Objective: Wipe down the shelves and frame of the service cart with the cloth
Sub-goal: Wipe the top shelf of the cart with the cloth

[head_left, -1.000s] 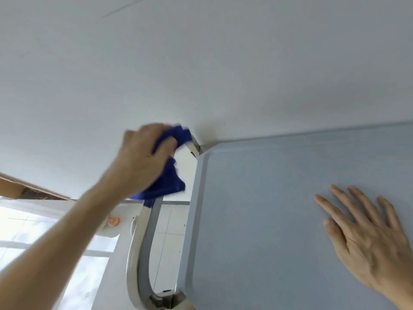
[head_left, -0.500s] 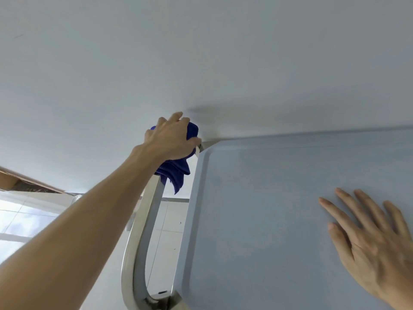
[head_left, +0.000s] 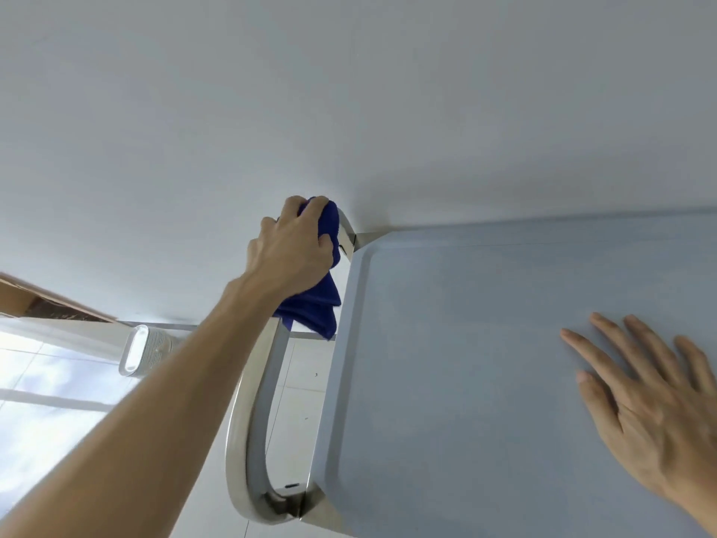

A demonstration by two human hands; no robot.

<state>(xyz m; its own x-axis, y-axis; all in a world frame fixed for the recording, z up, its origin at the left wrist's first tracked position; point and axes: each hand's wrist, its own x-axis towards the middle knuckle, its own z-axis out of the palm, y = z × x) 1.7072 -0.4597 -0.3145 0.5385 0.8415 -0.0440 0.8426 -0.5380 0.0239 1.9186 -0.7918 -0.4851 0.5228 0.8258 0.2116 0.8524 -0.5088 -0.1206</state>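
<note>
While the left hand (head_left: 291, 253) gripped the bunched dark-blue cloth (head_left: 315, 304) around the far end of the cart's steel handle (head_left: 252, 417), loose folds hung beneath the fist beside the grey-blue top shelf (head_left: 465, 343). Since half a second earlier, that hand had slid further up toward the handle's corner. The right hand (head_left: 652, 405) stayed flat on the shelf, fingers spread. No readable writing showed.
</note>
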